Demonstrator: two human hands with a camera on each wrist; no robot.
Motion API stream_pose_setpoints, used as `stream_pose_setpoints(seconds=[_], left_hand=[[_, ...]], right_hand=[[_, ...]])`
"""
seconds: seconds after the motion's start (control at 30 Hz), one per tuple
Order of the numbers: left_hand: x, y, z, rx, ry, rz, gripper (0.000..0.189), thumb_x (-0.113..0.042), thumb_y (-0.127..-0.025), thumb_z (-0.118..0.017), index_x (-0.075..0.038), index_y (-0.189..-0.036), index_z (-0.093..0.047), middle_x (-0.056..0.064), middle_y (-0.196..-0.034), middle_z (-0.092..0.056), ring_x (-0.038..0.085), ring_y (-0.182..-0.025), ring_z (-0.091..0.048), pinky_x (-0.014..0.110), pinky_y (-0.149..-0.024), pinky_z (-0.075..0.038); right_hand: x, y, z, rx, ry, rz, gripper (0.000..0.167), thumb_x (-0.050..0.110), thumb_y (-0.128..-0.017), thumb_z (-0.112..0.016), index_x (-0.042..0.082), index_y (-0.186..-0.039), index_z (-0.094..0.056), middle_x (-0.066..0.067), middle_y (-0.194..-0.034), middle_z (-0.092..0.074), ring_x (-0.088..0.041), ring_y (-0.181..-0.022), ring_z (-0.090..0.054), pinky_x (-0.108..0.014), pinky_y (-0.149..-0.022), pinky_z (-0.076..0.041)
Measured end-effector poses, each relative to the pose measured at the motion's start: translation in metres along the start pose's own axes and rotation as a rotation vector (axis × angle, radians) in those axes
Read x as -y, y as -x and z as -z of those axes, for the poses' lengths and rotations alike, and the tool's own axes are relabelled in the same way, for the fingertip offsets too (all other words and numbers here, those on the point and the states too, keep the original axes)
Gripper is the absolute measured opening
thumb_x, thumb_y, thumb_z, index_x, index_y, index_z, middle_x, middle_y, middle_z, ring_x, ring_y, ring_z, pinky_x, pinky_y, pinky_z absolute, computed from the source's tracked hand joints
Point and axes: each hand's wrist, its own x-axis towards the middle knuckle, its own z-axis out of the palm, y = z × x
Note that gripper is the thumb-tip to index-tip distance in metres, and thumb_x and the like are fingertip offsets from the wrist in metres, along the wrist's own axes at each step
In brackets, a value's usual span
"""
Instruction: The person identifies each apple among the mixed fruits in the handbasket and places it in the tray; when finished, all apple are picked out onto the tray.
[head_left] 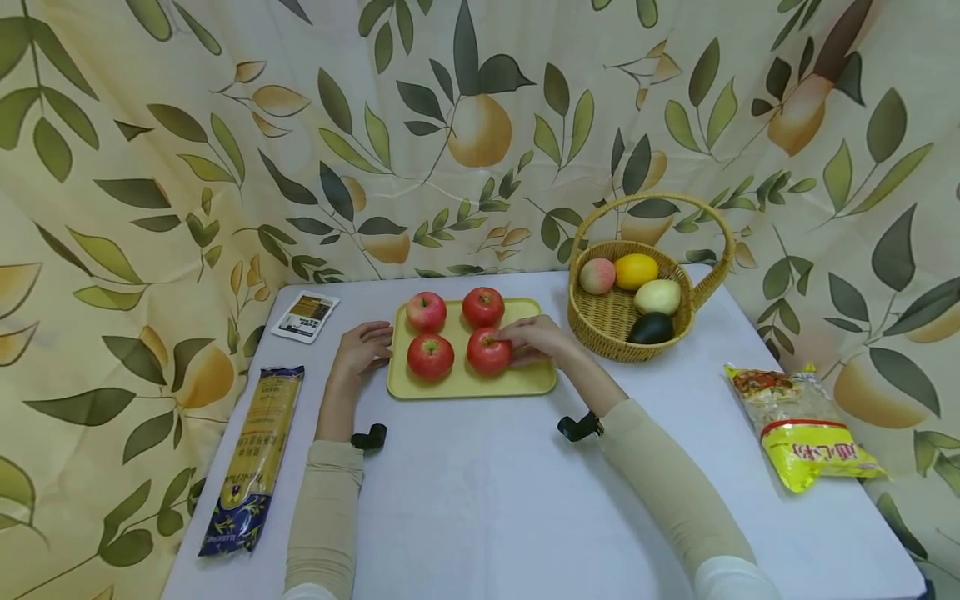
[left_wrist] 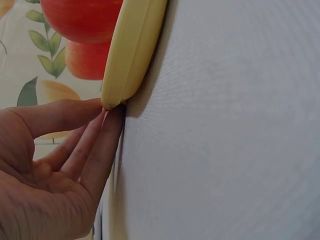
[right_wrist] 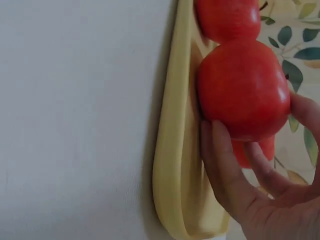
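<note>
A yellow rectangular tray (head_left: 525, 383) lies on the table with several red apples on it, arranged in two rows. My left hand (head_left: 364, 348) is at the tray's left end; in the left wrist view its thumb and fingertips (left_wrist: 114, 117) pinch the rim. With my right hand (head_left: 536, 337) I hold the front right apple (head_left: 489, 352), fingers curled round its right side. That apple (right_wrist: 242, 90) sits low over the tray floor in the right wrist view, beside another apple (right_wrist: 227, 20).
Back right stands a wicker basket (head_left: 611, 343) with a tall handle, holding a peach, a lemon and other produce. A yellow-and-clear food bag (head_left: 806, 433) lies at the right. On the left are a long noodle packet (head_left: 255, 458) and a small white pouch (head_left: 306, 317). Patterned cloth hangs behind.
</note>
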Motion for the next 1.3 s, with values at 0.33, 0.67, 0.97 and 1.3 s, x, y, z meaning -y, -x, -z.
stream_pose_setpoints(seconds=[0.33,0.67,0.97,1.3], left_hand=[[0.001,-0.002,0.003,-0.002,-0.012,-0.019,0.066,0.02,-0.089,-0.058,-0.001,-0.151,-0.05,0.018,-0.15,-0.056,0.031,-0.136,-0.056,0.028,-0.084,-0.06],[-0.011,0.002,0.018,0.023,-0.023,-0.045,0.055,0.0,-0.102,-0.059,0.001,-0.155,-0.044,0.024,-0.153,-0.05,0.037,-0.132,-0.055,0.05,-0.106,-0.052],[-0.036,0.021,0.024,0.002,-0.102,-0.159,0.052,-0.003,-0.103,-0.06,0.003,-0.152,-0.046,0.027,-0.152,-0.049,0.036,-0.132,-0.056,0.049,-0.105,-0.053],[-0.069,0.049,0.023,-0.035,-0.364,-0.322,0.048,-0.015,-0.104,-0.064,-0.004,-0.149,-0.053,0.019,-0.15,-0.054,0.036,-0.129,-0.06,0.049,-0.104,-0.054]], right_hand=[[0.006,0.001,-0.001,-0.038,0.082,0.029,0.045,0.026,-0.093,-0.078,-0.001,-0.127,-0.068,-0.014,-0.107,-0.075,-0.027,-0.098,-0.074,-0.052,-0.1,-0.056],[0.008,0.009,0.01,-0.174,0.138,0.238,0.033,0.018,-0.1,-0.068,-0.003,-0.125,-0.069,-0.022,-0.126,-0.07,-0.037,-0.118,-0.066,-0.051,-0.105,-0.053],[0.024,0.028,0.024,-0.349,0.331,0.455,0.026,0.02,-0.097,-0.074,0.001,-0.115,-0.076,-0.017,-0.112,-0.076,-0.027,-0.103,-0.07,-0.036,-0.091,-0.056],[0.041,0.041,0.033,-0.473,0.545,0.585,0.024,0.023,-0.096,-0.075,0.004,-0.111,-0.077,-0.014,-0.107,-0.077,-0.032,-0.103,-0.072,-0.048,-0.091,-0.058]])
